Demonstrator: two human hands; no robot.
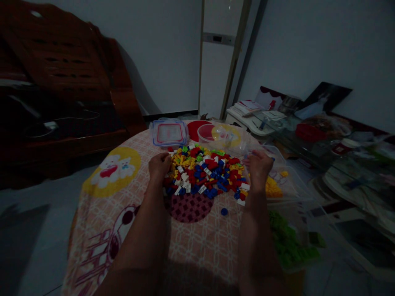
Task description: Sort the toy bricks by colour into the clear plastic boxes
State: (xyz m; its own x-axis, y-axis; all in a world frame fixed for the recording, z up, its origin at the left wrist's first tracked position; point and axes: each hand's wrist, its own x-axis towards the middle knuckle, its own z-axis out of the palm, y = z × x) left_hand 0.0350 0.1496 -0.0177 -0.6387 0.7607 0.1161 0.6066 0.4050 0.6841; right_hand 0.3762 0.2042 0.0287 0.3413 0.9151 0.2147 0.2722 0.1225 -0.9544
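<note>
A heap of toy building bricks in red, yellow, blue, white and green lies on the cloth-covered table. My left hand is at the heap's left edge, its fingers curled together; whatever they hold, if anything, is hidden. On the other side, my right hand is raised by the heap's right edge, near a clear plastic box that contains yellow bricks. Its fingers are bent closed, and the dim picture does not show what is in them. A round blue piece lies apart in front of the heap.
Behind the heap stand a blue-rimmed lidded container and a clear round tub. Green bricks fill a clear box at the right table edge. A cluttered glass side table is beyond, and a wooden bench stands left.
</note>
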